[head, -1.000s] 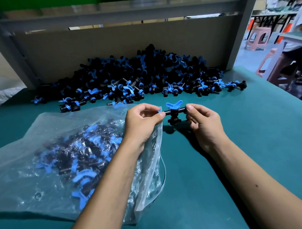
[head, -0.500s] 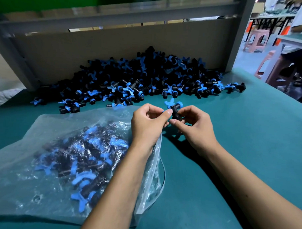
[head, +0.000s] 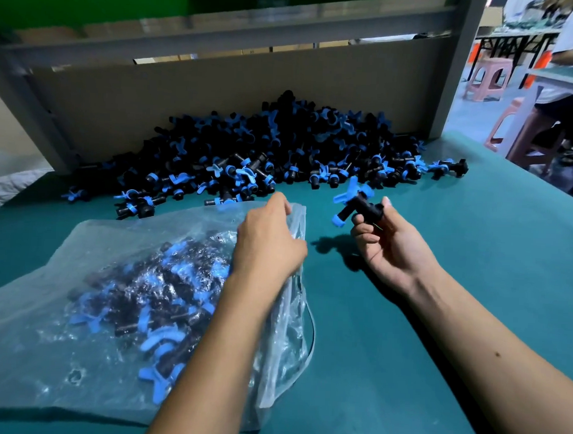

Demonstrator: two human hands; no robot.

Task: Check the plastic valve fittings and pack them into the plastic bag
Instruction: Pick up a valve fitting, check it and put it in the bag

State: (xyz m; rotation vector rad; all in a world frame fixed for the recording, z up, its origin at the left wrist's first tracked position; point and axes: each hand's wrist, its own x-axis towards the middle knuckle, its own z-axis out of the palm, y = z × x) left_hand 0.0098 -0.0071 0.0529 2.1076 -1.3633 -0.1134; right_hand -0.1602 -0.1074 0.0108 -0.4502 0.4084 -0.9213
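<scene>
So the clear plastic bag (head: 91, 294) is lying on the teal surface (head: 438, 287), already pretty full of black-and-blue valve fittings. Left hand (head: 268, 245) has its fingers curled round the bag's open edge, gripping the film. Right hand (head: 388, 243) pinches one valve fittting (head: 357, 206) by its black body, up off the surface, just right of the bag mouth. Big pile of fittings (head: 264, 151) sits behind, against the cardboard wall (head: 218, 87).
</scene>
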